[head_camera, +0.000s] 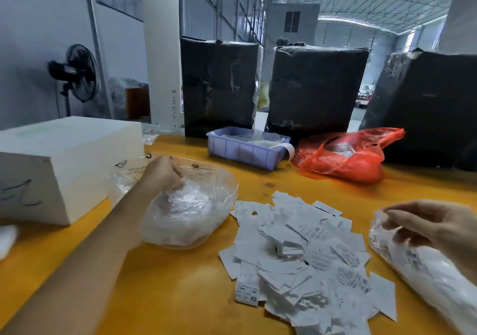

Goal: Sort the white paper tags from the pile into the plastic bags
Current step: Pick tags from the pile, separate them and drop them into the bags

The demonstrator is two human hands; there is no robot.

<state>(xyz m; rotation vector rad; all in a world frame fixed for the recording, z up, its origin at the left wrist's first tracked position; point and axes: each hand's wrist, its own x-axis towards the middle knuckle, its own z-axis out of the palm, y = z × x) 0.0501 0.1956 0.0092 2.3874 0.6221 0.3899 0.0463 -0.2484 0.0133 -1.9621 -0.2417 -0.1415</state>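
A pile of white paper tags (302,252) lies spread on the yellow table (180,290). Left of the pile sits a clear plastic bag (196,205) partly filled with white tags. My left hand (164,173) reaches into the mouth of this bag with curled fingers; what it holds is hidden by the plastic. At the right edge lies a second clear plastic bag (418,265) with tags inside. My right hand (431,225) hovers at that bag's opening, its thumb and fingers pinching the plastic rim.
A white box (59,164) stands at the left. A purple plastic tray (245,146) and a red plastic bag (346,154) sit at the table's back, in front of three large black wrapped bales (317,87). A standing fan (77,74) is far left.
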